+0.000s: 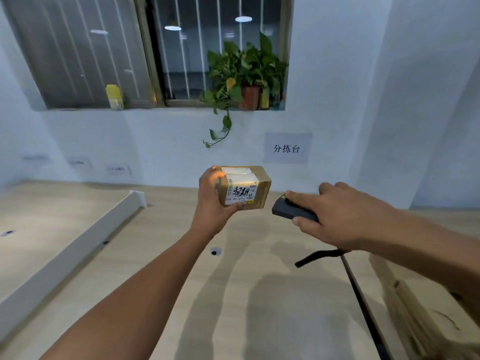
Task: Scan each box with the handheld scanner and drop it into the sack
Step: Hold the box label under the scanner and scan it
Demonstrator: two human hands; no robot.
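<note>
Box (245, 187) at frame centre, held clear above wooden table (241, 302), gripped by left hand (211, 203) with thumb and fingers curled round it. Scanner (291, 211) just right of box, apart, grasped in right hand (337, 216), forefinger on top.

Brown box (255, 189) with white black-scrawled label (240, 190), black scanner (291, 207), pale wood-grain table (233, 294), white wall (155, 141).

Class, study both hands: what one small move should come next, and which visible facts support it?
Probably the right hand should swing the scanner squarely onto the label and trigger it. The left hand grips the box above the table, label on its near face; the scanner sits just right of it, forefinger on top.
</note>
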